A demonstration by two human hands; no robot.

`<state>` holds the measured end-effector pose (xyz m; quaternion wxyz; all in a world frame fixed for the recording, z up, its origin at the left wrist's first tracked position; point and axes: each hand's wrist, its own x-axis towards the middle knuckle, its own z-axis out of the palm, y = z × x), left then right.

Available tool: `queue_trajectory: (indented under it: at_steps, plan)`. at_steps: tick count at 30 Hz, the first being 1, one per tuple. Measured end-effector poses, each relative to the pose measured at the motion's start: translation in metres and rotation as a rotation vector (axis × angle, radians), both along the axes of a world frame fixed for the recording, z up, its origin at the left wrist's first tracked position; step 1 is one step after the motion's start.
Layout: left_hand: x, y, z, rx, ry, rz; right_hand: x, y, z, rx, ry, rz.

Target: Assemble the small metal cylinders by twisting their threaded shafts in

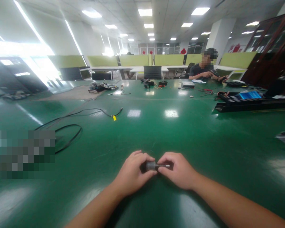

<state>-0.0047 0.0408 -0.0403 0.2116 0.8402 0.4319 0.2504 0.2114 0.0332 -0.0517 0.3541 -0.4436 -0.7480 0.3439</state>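
Note:
Just above the green table, near its front, both hands meet at a small grey metal cylinder with a thin shaft. My left hand grips the cylinder's thick body between thumb and fingers. From the other side, my right hand curls its thumb and fingers around the thin shaft, close to where it joins the body. The shaft points right, into the right hand's curl. Whether the piece is a motor or another part, I cannot tell.
A black cable with a yellow tag lies at left, beside a pixelated area. Long black metal profiles lie at right, near a blue piece. Electronic parts sit farther back. Across the table, a person handles something dark.

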Motion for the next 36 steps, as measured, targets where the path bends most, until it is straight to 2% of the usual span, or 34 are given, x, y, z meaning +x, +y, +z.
queue_trajectory:
  at_steps: [11, 29, 36]
  plan:
    - [0.0024, -0.0021, 0.0046, -0.013, -0.031, 0.022, -0.0006, -0.0011, -0.0011, -0.006, 0.020, 0.000]
    - [-0.0011, 0.0006, -0.0010, -0.008, -0.009, 0.011, -0.0005, 0.0000, -0.0013, 0.003, 0.017, -0.011]
    - [-0.0004, 0.0000, 0.0009, -0.004, -0.023, 0.013, -0.0006, -0.0004, -0.0003, -0.002, 0.004, -0.012]
